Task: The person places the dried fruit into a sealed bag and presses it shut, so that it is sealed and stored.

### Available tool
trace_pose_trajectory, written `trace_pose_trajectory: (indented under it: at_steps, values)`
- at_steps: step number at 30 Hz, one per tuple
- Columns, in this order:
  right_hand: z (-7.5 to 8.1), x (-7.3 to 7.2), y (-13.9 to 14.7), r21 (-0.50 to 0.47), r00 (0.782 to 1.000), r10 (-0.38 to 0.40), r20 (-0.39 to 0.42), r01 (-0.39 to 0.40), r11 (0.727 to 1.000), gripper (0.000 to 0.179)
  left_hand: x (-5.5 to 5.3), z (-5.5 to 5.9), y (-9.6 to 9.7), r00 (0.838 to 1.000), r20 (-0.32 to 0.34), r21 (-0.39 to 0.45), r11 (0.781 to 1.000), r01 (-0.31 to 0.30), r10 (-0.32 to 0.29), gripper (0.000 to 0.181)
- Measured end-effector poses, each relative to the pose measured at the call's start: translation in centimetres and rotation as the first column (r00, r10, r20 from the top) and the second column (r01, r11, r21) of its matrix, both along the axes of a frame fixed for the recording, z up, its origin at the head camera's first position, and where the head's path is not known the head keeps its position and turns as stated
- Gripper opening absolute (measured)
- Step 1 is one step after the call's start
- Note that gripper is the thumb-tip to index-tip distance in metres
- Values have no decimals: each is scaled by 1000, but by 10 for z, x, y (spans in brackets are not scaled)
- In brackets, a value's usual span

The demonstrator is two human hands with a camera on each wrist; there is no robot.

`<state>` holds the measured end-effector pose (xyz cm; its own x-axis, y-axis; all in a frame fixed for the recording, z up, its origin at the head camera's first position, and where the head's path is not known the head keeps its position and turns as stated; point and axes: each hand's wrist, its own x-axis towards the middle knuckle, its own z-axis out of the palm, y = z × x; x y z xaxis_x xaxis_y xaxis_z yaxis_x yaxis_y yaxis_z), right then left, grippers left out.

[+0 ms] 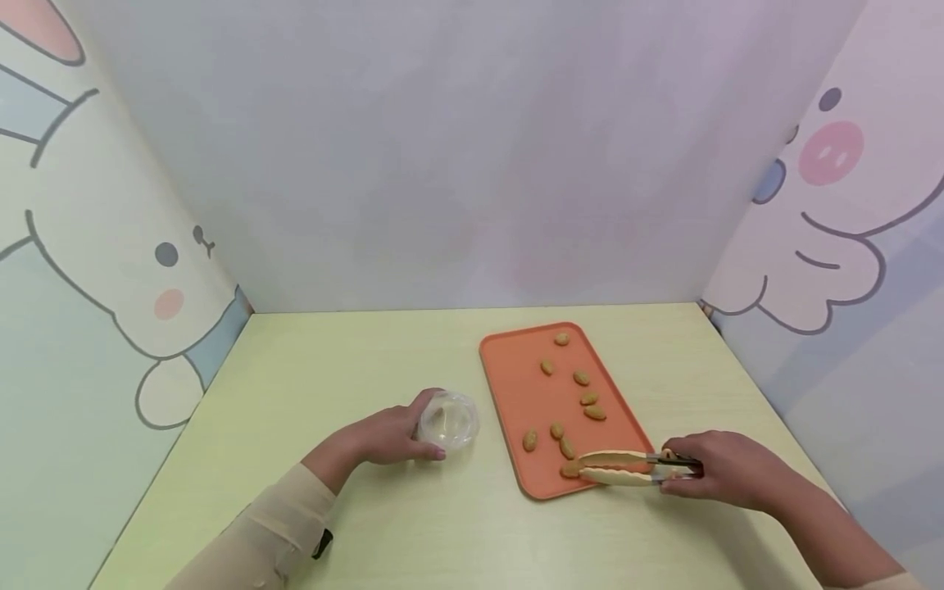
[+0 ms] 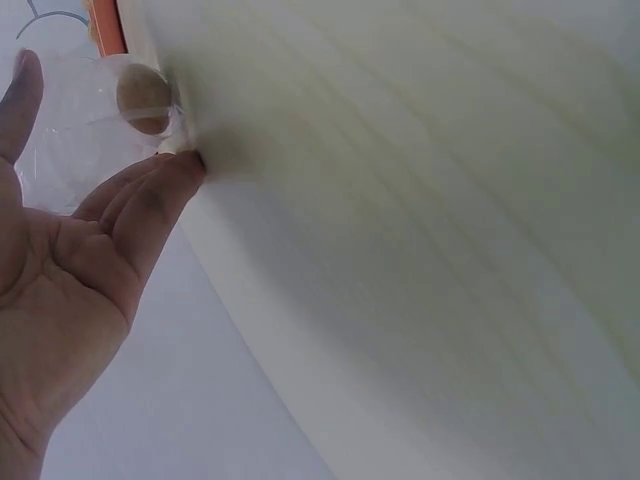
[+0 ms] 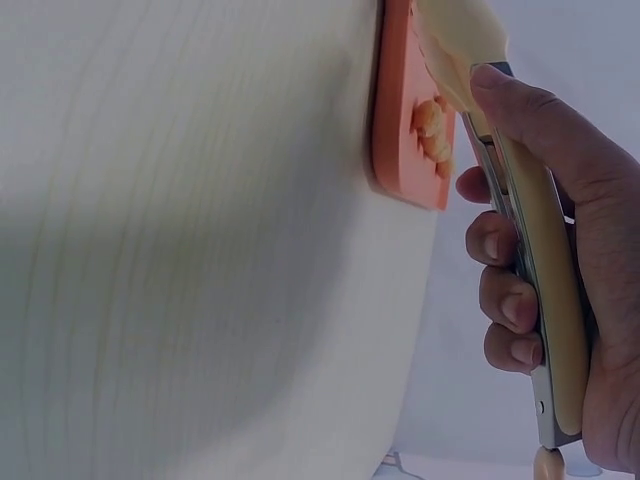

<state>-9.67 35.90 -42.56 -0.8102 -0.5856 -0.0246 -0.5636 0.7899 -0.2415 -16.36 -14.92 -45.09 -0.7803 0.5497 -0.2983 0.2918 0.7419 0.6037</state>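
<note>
On the left, my left hand (image 1: 398,430) holds a clear plastic jar (image 1: 451,421) standing on the table, thumb on the near side and fingers on the far side. A brown oval piece (image 2: 145,99) shows inside the jar in the left wrist view. My right hand (image 1: 726,469) grips a pair of tongs (image 1: 615,468) with cream scalloped tips and metal arms. Their tips reach over the near end of the orange tray (image 1: 509,373), at a brown oval piece (image 1: 571,469). Whether they pinch it is hard to tell. Several similar nut-like pieces (image 1: 594,413) lie scattered on the tray.
The pale wooden table (image 1: 332,352) meets a plain wall (image 1: 457,164) at the back. Side walls with cartoon animals (image 1: 103,246) close it in on the left and right. The tray lies between the jar and my right hand.
</note>
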Motion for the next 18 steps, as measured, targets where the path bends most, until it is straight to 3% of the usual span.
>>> trace_pose_trajectory:
  at_steps: [18]
  values:
    - [-5, 5, 2, -68, 995, -19, -98, 13, 998, 24, -1, -1, 2, 1000, 10, -16, 1000, -10, 10, 94]
